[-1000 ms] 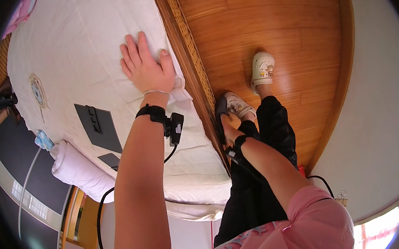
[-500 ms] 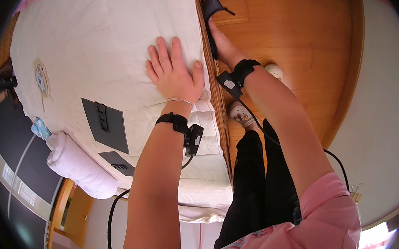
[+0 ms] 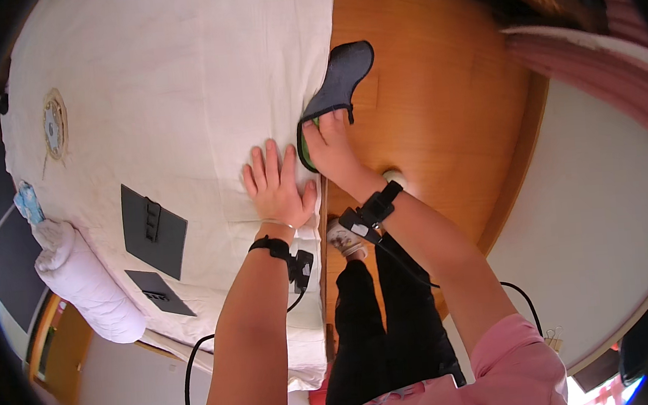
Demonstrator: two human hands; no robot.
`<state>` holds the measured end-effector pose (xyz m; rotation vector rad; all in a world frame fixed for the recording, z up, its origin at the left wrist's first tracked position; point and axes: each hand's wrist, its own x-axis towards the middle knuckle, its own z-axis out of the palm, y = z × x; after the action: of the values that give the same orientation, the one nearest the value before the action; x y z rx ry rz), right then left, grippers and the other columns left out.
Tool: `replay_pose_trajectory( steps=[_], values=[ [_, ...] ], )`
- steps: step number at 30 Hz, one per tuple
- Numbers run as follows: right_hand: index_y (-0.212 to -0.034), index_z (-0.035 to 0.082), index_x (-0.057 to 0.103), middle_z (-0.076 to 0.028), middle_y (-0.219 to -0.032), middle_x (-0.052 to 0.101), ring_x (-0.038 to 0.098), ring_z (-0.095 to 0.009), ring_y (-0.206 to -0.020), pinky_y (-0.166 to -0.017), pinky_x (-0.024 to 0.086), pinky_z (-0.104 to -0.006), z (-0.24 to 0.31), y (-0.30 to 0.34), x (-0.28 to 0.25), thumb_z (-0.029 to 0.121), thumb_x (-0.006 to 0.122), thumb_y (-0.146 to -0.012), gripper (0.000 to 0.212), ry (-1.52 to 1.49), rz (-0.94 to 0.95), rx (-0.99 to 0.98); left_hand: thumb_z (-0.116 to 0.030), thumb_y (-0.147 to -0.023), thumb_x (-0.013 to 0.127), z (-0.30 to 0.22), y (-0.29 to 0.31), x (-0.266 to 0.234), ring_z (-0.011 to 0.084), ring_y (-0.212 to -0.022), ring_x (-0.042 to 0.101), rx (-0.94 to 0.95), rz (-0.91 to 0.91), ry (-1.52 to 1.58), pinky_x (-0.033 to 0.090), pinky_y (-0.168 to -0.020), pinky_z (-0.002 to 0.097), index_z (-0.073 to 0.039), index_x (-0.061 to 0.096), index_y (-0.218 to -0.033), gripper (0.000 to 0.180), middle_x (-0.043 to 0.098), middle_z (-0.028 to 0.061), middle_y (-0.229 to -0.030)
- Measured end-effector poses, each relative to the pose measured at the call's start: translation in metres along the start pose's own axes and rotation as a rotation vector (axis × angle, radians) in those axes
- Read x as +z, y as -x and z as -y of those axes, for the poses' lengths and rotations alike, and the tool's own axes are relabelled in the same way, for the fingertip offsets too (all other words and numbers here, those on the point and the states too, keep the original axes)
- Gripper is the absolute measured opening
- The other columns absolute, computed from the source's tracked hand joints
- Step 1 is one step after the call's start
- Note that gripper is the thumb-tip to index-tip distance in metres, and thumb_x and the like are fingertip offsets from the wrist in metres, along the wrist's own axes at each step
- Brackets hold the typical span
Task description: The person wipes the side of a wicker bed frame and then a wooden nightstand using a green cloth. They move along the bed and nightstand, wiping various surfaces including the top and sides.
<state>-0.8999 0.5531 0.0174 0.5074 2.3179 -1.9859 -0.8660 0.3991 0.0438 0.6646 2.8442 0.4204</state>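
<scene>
My left hand lies flat on the white bed cover, its fingers spread, close to the bed's right edge. In my right hand is a dark grey, mitt-shaped cloth piece, probably an oven mitt, with black edging, a small black loop and a green inside. The thumb and fingers grip it at its open end, beside the bed's edge and a little right of my left hand. Some of those fingertips are hidden by the cloth. Both wrists carry black straps with small boxes and cables.
Two dark grey panels with black hook-like pieces lie on the bed at left. Beyond them are a round clock-like disc, a blue packet and a rolled white quilt. Wooden floor and a pink curtain are at right.
The mitt has come up beside the bed's edge, showing more of its grey face and green inside. The view has shifted; my left hand still rests flat on the cover.
</scene>
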Motion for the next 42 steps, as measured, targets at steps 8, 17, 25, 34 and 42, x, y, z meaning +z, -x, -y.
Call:
replay_pose_trajectory(
  steps=[8, 17, 25, 34, 42],
  values=[
    [-0.138, -0.012, 0.04, -0.038, -0.147, 0.027, 0.024, -0.049, -0.137, -0.115, 0.022, -0.0466, 0.04, -0.142, -0.05, 0.052, 0.032, -0.103, 0.074, 0.167, 0.072, 0.14, -0.036, -0.078, 0.059, 0.004, 0.007, 0.003, 0.0438, -0.143, 0.025, 0.018, -0.04, 0.052, 0.015, -0.113, 0.0621, -0.008, 0.053, -0.138, 0.067, 0.033, 0.021, -0.155],
    [-0.144, -0.013, 0.032, -0.034, -0.155, 0.018, 0.022, -0.045, -0.142, -0.118, 0.019, -0.0404, 0.049, -0.233, -0.062, 0.055, 0.027, -0.102, 0.08, 0.148, -0.062, 0.129, -0.036, -0.079, 0.059, 0.006, 0.009, 0.006, 0.0402, -0.145, 0.024, -0.002, -0.07, 0.081, 0.015, -0.113, 0.0611, -0.012, 0.053, -0.138, 0.065, 0.033, 0.0162, -0.156],
    [-0.129, -0.015, 0.043, -0.034, -0.137, 0.042, 0.043, -0.045, -0.124, -0.109, 0.032, -0.041, 0.041, -0.069, -0.036, 0.031, 0.04, -0.104, 0.052, 0.068, -0.006, 0.165, -0.04, -0.078, 0.062, 0.005, 0.005, -0.001, 0.0381, -0.141, 0.028, -0.064, 0.022, 0.063, 0.021, -0.111, 0.0616, -0.018, 0.055, -0.136, 0.063, 0.037, 0.0114, -0.153],
    [-0.118, -0.009, 0.053, -0.024, -0.115, 0.059, 0.057, -0.029, -0.104, -0.089, 0.044, -0.0375, 0.134, -0.109, -0.116, 0.035, 0.04, -0.105, 0.048, 0.098, -0.102, 0.479, -0.031, -0.078, 0.068, -0.019, -0.046, -0.029, 0.0386, -0.127, 0.04, -0.308, -0.008, 0.182, 0.028, -0.105, 0.0575, -0.013, 0.053, -0.131, 0.058, 0.047, 0.0165, -0.133],
    [-0.117, -0.006, 0.058, -0.025, -0.126, 0.053, 0.05, -0.043, -0.115, -0.103, 0.037, -0.0492, 0.21, -0.17, -0.17, 0.017, 0.052, -0.097, 0.031, 0.442, -0.3, -0.29, -0.016, -0.083, 0.065, -0.068, -0.247, -0.107, 0.0428, -0.121, 0.047, -0.148, -0.248, 0.486, 0.038, -0.103, 0.0493, -0.002, 0.051, -0.13, 0.051, 0.049, 0.0228, -0.133]
  ],
)
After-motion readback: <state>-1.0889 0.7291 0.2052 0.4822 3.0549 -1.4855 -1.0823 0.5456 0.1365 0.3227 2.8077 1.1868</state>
